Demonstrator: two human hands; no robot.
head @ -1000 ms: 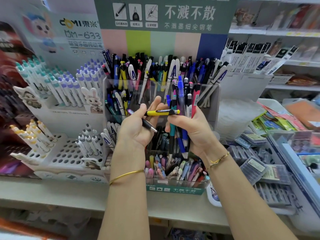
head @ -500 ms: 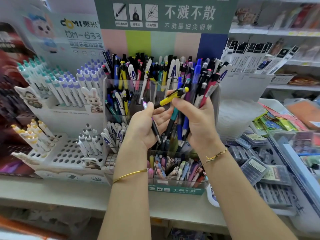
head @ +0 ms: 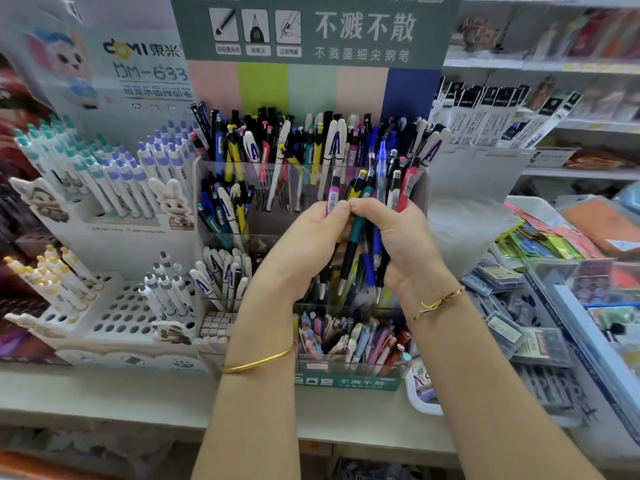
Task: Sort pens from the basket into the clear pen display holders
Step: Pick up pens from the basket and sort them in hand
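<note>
Closed together since the earlier frame, left hand (head: 301,251) and right hand (head: 405,244) touch before the clear display holder (head: 277,188), crammed with pens. Right hand grips a mixed pen bundle (head: 381,188); left hand pinches a pink pen (head: 333,194).

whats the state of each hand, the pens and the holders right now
left hand, pinching pink pen
right hand, gripping pen bundle, tips down
clear holder, packed with pens
white stand, many holes unfilled
</note>
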